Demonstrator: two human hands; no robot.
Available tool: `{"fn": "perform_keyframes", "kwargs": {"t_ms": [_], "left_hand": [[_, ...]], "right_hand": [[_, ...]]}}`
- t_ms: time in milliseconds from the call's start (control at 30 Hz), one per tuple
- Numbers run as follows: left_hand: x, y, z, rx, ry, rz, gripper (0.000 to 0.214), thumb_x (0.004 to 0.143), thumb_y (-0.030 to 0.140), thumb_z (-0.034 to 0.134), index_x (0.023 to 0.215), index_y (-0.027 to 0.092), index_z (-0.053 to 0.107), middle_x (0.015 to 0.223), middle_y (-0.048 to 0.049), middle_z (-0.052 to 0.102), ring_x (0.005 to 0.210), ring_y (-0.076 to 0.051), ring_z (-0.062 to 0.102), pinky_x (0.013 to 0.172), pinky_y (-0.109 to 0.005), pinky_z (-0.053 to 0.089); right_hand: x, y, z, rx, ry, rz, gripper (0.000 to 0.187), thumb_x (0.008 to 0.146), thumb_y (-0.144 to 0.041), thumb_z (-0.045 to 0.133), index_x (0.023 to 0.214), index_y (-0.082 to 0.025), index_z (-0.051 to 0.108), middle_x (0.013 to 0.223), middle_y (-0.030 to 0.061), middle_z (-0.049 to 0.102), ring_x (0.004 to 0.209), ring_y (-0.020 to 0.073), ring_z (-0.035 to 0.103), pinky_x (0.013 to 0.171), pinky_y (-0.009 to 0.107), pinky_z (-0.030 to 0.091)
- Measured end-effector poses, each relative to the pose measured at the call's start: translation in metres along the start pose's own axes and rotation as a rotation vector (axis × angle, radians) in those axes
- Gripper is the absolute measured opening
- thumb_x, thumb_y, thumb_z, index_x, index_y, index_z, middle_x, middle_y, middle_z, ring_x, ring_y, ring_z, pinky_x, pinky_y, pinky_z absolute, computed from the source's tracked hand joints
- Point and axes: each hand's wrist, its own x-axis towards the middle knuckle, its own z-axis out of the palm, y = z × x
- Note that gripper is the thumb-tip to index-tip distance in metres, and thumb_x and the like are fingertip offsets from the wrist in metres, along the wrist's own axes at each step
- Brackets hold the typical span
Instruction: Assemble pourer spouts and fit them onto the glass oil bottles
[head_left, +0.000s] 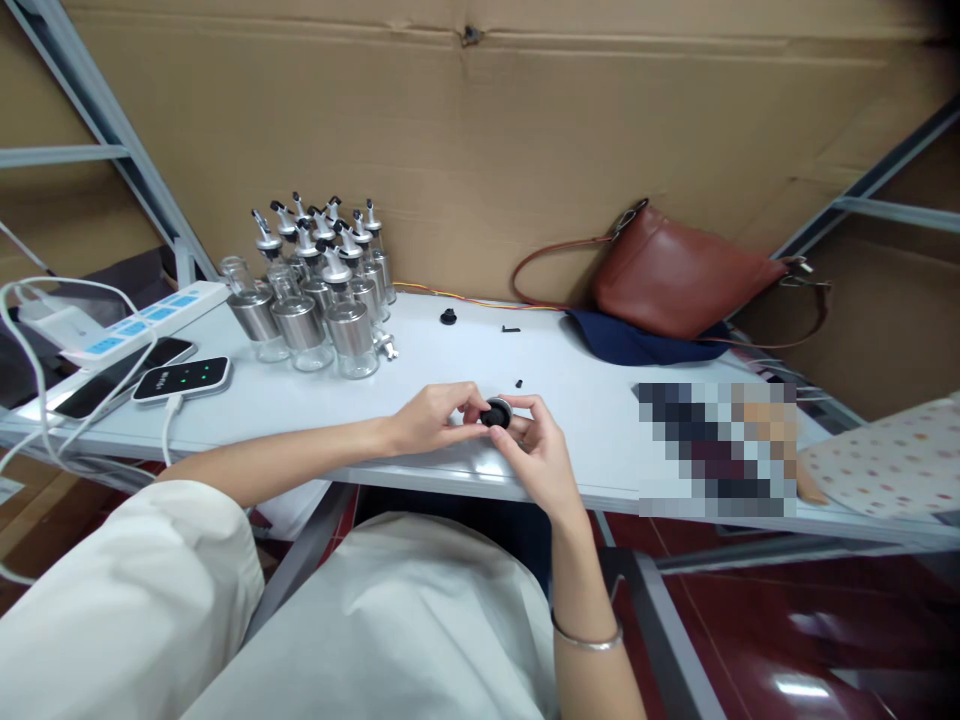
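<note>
Over the table's front edge, my left hand (441, 416) and my right hand (538, 450) meet around a small round bottle cap (495, 413), black inside with a silver rim. Both hands are closed on it, thumb and fingers pinching from either side. Beyond them lie a tiny black piece (519, 383), a thin black strip (511, 329) and a black stopper (448, 316). To the left stand several glass oil bottles (351, 335) with steel sleeves, most topped by silver pour spouts. A bottle without a spout (301, 325) is at the front, and a small silver spout part (387, 346) lies beside the group.
A power strip (157, 320), a phone (124, 378) and a small device with green lights (182, 379) crowd the left end with white cables. At right are a brown leather bag (675, 275) on dark blue cloth (622, 340) and a dotted item (892, 455). Cardboard (480, 150) stands behind.
</note>
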Motion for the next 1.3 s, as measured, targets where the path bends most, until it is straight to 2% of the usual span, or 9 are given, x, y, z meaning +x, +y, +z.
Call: {"fn": "perform_keyframes", "kwargs": {"t_ms": [133,267,467,600,700,900,1100,1300], "left_hand": [[0.0014,0.002,0.0007,-0.165,-0.013,0.029,0.022,0.082,0.033,0.057,0.095,0.016,0.051,0.075,-0.0012,0.055,0.066,-0.011,0.053,0.066,-0.025,0.047],[0.0026,0.0052,0.0008,-0.315,-0.002,-0.118,0.026,0.085,0.033,0.052,0.104,0.015,0.047,0.085,-0.0037,0.056,0.072,-0.011,0.056,0.065,-0.025,0.049],[0.0049,0.0062,0.0008,-0.341,-0.052,-0.269,0.033,0.083,0.039,0.055,0.105,0.015,0.05,0.086,-0.0033,0.056,0.07,-0.011,0.056,0.063,-0.023,0.048],[0.0059,0.0048,0.0015,-0.503,-0.14,-0.36,0.039,0.081,0.045,0.057,0.103,0.014,0.051,0.08,-0.0013,0.056,0.059,-0.009,0.055,0.055,-0.023,0.046],[0.0057,0.0038,0.0019,-0.581,-0.158,-0.404,0.04,0.077,0.046,0.062,0.098,0.014,0.049,0.07,0.0021,0.055,0.054,-0.008,0.054,0.054,-0.022,0.045],[0.0045,0.0041,0.0029,-0.545,-0.135,-0.404,0.035,0.074,0.038,0.065,0.091,0.015,0.044,0.064,0.0046,0.054,0.05,-0.006,0.051,0.051,-0.02,0.041],[0.0037,0.0021,0.0036,-0.457,-0.143,-0.384,0.03,0.075,0.033,0.06,0.093,0.016,0.044,0.062,0.0051,0.054,0.052,-0.007,0.05,0.052,-0.02,0.041],[0.0033,0.0006,0.0028,-0.373,-0.169,-0.336,0.031,0.069,0.023,0.06,0.095,0.017,0.044,0.063,0.0064,0.053,0.052,-0.007,0.05,0.051,-0.019,0.041]], "right_hand": [[0.0001,0.0015,-0.0004,0.021,0.002,-0.004,0.03,0.081,-0.034,0.061,0.103,-0.024,0.045,0.079,0.0011,0.071,0.076,0.0181,0.069,0.073,0.031,0.053],[0.0003,0.003,-0.0006,0.088,-0.011,-0.001,0.03,0.082,-0.036,0.059,0.104,-0.025,0.042,0.082,0.0011,0.07,0.082,0.0204,0.071,0.077,0.034,0.053],[0.0003,0.0021,-0.0004,0.042,-0.009,0.027,0.031,0.082,-0.04,0.058,0.104,-0.025,0.041,0.079,0.0007,0.07,0.083,0.0227,0.071,0.075,0.035,0.054],[0.0006,0.0015,-0.0007,0.012,-0.034,0.014,0.029,0.083,-0.038,0.056,0.105,-0.025,0.041,0.076,0.0004,0.07,0.078,0.0214,0.071,0.074,0.035,0.054],[0.0007,0.0013,-0.0013,-0.037,-0.045,0.007,0.029,0.083,-0.037,0.056,0.104,-0.024,0.042,0.076,0.0007,0.07,0.075,0.0207,0.07,0.073,0.035,0.054],[-0.0002,-0.0003,-0.0023,-0.124,-0.041,-0.013,0.026,0.082,-0.032,0.055,0.105,-0.022,0.046,0.075,0.0003,0.07,0.071,0.0186,0.068,0.067,0.03,0.053],[0.0001,-0.0031,-0.0022,-0.144,-0.038,-0.009,0.027,0.08,-0.028,0.055,0.105,-0.022,0.047,0.073,-0.0001,0.07,0.072,0.0189,0.069,0.063,0.028,0.051],[-0.0003,-0.0055,-0.0007,-0.169,-0.043,-0.028,0.027,0.078,-0.025,0.055,0.103,-0.022,0.046,0.07,-0.0015,0.069,0.066,0.0177,0.069,0.06,0.027,0.05]]}}
